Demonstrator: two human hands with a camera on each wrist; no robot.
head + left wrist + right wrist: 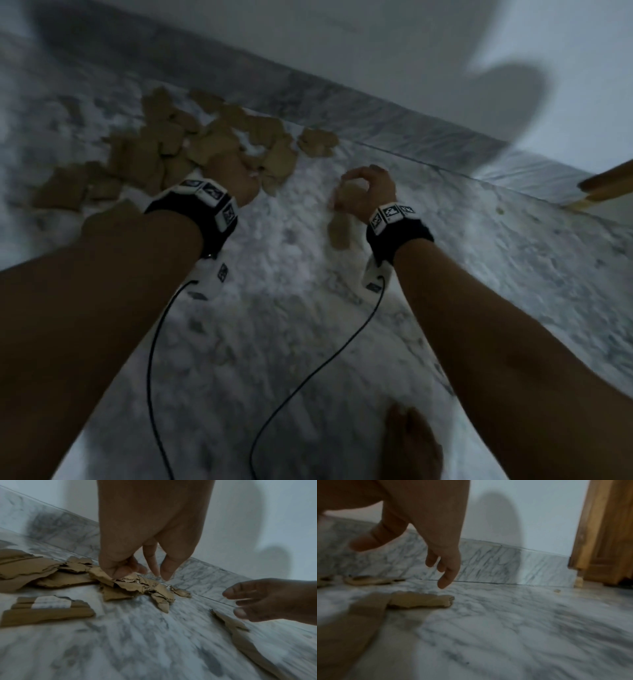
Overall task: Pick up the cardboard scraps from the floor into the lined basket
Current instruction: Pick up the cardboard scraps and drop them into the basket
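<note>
Several torn brown cardboard scraps point(164, 150) lie heaped on the marble floor point(281, 342) near the wall. My left hand point(239, 171) reaches down into the heap's right side; in the left wrist view its thumb and curled fingers point(120, 572) pinch the edge of a ragged scrap point(137, 585). My right hand point(356, 185) hovers just above a lone long scrap point(339, 233), fingers point(447, 577) hanging loose and holding nothing. That scrap point(419, 600) lies flat below the fingertips. The lined basket is not in view.
A marble skirting point(376, 113) and white wall bound the far side. A wooden door frame point(607, 534) stands at the right. A scrap with a white label point(51, 601) lies apart. My bare foot point(414, 442) and two black cables point(308, 373) are near me.
</note>
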